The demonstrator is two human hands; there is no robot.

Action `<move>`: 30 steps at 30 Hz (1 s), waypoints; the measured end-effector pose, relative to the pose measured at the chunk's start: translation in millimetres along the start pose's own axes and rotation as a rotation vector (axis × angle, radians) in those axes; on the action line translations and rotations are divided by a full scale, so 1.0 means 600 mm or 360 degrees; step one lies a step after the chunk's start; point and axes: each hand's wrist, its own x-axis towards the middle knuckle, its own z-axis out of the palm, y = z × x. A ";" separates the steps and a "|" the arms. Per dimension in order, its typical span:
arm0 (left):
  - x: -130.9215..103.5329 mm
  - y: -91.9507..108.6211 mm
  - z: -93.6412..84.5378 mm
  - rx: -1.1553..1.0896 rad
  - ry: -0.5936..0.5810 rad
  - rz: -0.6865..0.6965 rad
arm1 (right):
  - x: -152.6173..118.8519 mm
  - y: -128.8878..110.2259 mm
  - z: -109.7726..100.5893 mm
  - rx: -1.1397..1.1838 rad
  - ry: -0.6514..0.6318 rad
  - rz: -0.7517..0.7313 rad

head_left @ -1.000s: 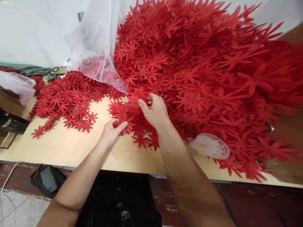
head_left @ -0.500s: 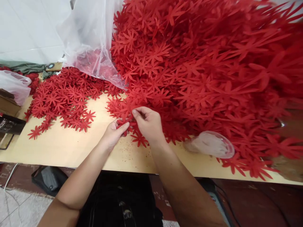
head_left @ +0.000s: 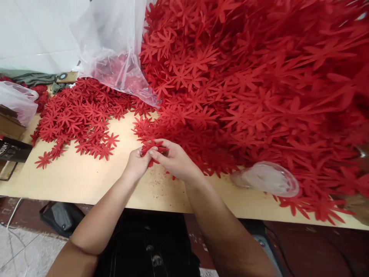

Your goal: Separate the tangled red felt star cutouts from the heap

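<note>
A red flower-shaped cutout [head_left: 151, 147] with long narrow petals is pinched between my two hands above the table. My left hand [head_left: 137, 162] is closed on its left side, thumb on top. From the right, my right hand [head_left: 174, 158] grips the same piece, its thumb meeting the left thumb. Whether more than one layer is held I cannot tell. Just beyond my hands rises a big heap of the same red cutouts [head_left: 207, 107]. A smaller pile of flat red cutouts [head_left: 75, 115] lies to the left.
A clear plastic bag [head_left: 115, 50] with red pieces stands against the white wall. A translucent plastic tub [head_left: 268, 179] lies on its side near the table's [head_left: 95, 181] front edge. At far left are a white bag [head_left: 20, 100] and a black box [head_left: 14, 149].
My right hand has come down and left, from beside the heap to meet my left thumb on the cutout. The view has shifted slightly.
</note>
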 end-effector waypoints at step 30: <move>-0.008 0.012 -0.004 -0.0064 -0.0177 0.0060 | 0.031 0.024 -0.062 -0.0641 0.0987 -0.0396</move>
